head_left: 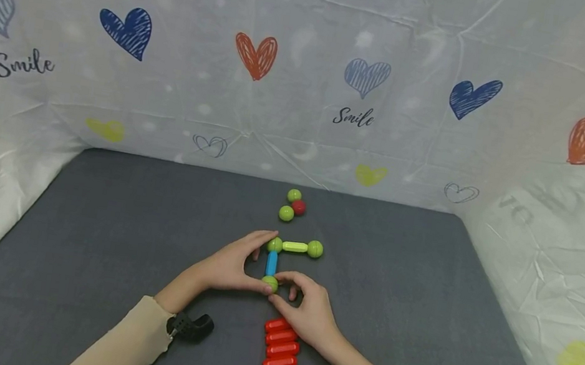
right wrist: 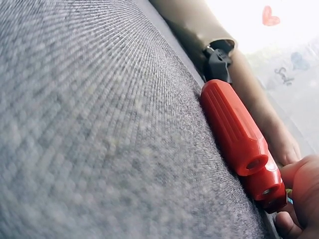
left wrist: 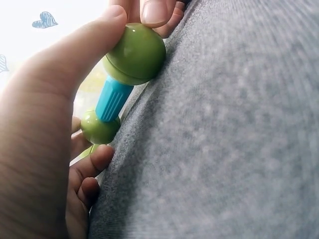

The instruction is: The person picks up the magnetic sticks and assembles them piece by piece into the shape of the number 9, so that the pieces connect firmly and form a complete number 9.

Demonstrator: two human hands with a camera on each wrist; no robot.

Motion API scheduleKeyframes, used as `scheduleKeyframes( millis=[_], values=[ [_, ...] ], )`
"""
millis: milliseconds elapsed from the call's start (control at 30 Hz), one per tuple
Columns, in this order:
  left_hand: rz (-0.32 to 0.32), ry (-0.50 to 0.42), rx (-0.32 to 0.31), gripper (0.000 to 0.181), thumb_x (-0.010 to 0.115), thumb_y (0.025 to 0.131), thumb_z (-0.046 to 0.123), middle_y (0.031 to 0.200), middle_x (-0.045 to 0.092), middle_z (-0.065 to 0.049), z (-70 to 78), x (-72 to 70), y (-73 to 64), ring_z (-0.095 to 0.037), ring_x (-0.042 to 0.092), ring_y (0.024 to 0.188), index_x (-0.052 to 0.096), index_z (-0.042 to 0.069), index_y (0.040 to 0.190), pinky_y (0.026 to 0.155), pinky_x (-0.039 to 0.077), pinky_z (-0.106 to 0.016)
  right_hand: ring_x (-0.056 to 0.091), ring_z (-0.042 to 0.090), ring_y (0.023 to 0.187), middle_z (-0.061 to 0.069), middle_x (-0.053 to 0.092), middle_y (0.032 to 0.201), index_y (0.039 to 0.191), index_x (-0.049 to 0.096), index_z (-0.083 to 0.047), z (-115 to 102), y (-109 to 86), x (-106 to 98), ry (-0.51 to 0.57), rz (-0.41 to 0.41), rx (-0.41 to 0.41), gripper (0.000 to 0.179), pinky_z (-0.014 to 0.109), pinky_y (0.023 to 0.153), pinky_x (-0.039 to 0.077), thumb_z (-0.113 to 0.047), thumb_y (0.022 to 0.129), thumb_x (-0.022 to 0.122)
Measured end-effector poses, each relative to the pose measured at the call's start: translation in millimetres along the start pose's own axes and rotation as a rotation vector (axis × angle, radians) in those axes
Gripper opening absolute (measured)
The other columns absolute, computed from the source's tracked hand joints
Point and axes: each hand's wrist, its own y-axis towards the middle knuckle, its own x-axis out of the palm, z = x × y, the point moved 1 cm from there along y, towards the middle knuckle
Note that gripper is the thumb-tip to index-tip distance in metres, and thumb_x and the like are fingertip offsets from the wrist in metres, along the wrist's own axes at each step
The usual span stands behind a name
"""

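Note:
A blue rod (head_left: pixel 271 264) joins a near green ball (head_left: pixel 270 283) to a corner green ball (head_left: pixel 275 244), and a yellow-green rod (head_left: pixel 295 246) runs right from the corner to another green ball (head_left: pixel 315 249). My left hand (head_left: pixel 228 264) holds this ball-and-rod piece lengthwise, thumb on the near ball and fingers around the corner ball. In the left wrist view the blue rod (left wrist: pixel 113 99) shows between the two balls. My right hand (head_left: pixel 310 311) pinches the near ball from the right with thumb and fingertips.
Several red rods (head_left: pixel 281 349) lie in a column below the right hand, close to it. Beyond the joined piece, two loose green balls (head_left: pixel 286 213) and a red ball (head_left: pixel 298 207) sit together on the dark grey table (head_left: pixel 153 206). A printed white curtain (head_left: pixel 291 113) encloses the table.

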Motion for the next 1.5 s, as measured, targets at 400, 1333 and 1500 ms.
scheduleKeyframes(
  millis=[400, 1333, 1500],
  values=[
    [-0.007, 0.016, 0.005, 0.106, 0.089, 0.085, 0.051, 0.167, 0.038, -0.001, -2.0, 0.2, -0.6, -0.015, 0.051, 0.103, 0.034, 0.015, 0.168, 0.088, 0.046, -0.037, 0.055, 0.006, 0.075, -0.006, 0.074, 0.110, 0.121, 0.077, -0.018, 2.0, 0.3, -1.3, 0.021, -0.012, 0.020, 0.029, 0.022, 0.065, 0.046, -0.020, 0.093, 0.085],
    [-0.001, 0.026, -0.036, 0.111, 0.088, 0.082, 0.058, 0.165, 0.039, 0.001, -1.4, 2.8, -0.4, -0.014, 0.050, 0.105, 0.032, 0.016, 0.169, 0.086, 0.045, -0.035, 0.060, 0.006, 0.078, -0.001, 0.077, 0.099, 0.110, 0.081, -0.019, 41.2, -3.3, -48.9, 0.195, -0.399, -0.257, 0.013, 0.025, 0.069, 0.050, -0.017, 0.097, 0.081],
    [0.015, 0.021, -0.029, 0.111, 0.089, 0.082, 0.056, 0.164, 0.040, 0.000, -1.5, 3.6, -0.3, -0.014, 0.050, 0.104, 0.033, 0.016, 0.169, 0.085, 0.046, -0.036, 0.063, 0.008, 0.080, -0.002, 0.077, 0.101, 0.110, 0.081, -0.020, 41.7, -2.9, -48.9, 0.201, -0.415, -0.288, 0.015, 0.026, 0.071, 0.054, -0.016, 0.096, 0.082]
  ],
)
